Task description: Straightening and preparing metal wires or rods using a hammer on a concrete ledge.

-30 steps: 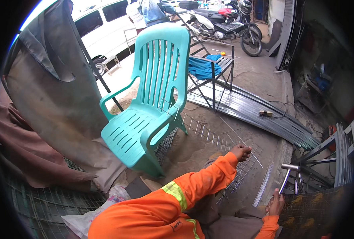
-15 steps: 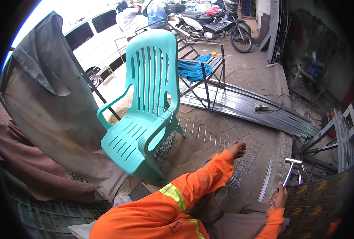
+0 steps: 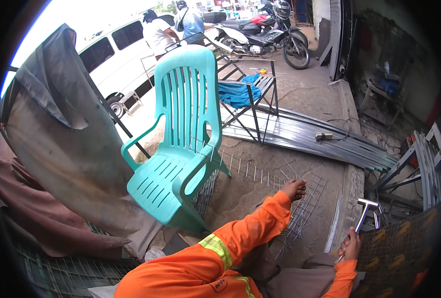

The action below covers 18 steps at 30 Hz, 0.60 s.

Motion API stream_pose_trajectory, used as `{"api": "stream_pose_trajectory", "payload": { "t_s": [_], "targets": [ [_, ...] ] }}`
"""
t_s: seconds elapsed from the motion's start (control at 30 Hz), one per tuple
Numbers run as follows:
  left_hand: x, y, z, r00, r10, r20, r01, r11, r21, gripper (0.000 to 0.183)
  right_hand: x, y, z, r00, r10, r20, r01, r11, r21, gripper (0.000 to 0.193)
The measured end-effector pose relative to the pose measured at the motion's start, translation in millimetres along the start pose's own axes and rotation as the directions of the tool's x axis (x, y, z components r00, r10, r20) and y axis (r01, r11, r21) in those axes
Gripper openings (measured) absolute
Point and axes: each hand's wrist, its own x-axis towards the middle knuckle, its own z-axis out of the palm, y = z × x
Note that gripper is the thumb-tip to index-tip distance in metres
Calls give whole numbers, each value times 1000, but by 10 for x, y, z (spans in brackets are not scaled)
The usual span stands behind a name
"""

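My left hand point(image 3: 294, 189), in an orange sleeve with a yellow band, is closed in front of me. What its fingers pinch, if anything, is too small to make out. Around and beneath it, a wire mesh point(image 3: 311, 197) lies on the ground with loose thin rods. My right hand point(image 3: 349, 244) is wrapped round the handle of a silver metal hammer point(image 3: 364, 211), whose head points up and away from me. From the chair's side toward my left hand runs a wire strip point(image 3: 254, 171) with several short upright rods.
A turquoise plastic chair point(image 3: 161, 184) stands to the left, beside a draped tarp point(image 3: 66, 164). Long metal profiles point(image 3: 300, 131) lie beyond, near a metal frame point(image 3: 254, 107) bearing a blue cloth point(image 3: 238, 93). Farther off are motorcycles point(image 3: 255, 39), a white van point(image 3: 99, 64) and two people point(image 3: 158, 32).
The view has shifted slightly. Both hands stay in nearly the same places, the right one still gripping the hammer. In the background, the person in white has lowered a raised arm.
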Motion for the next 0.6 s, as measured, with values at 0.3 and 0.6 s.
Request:
{"api": "stream_pose_trajectory", "payload": {
  "t_s": [0.3,0.6],
  "targets": [
    [-62,11,102,999,-15,-34,16,999,36,13,34,-2,-80,999,19,33,-21,998,55,31],
    [9,-17,1,1000,-12,-26,12,1000,-5,14,29,-5,-35,1000,15,21,-17,995,94,33]
  ]
}}
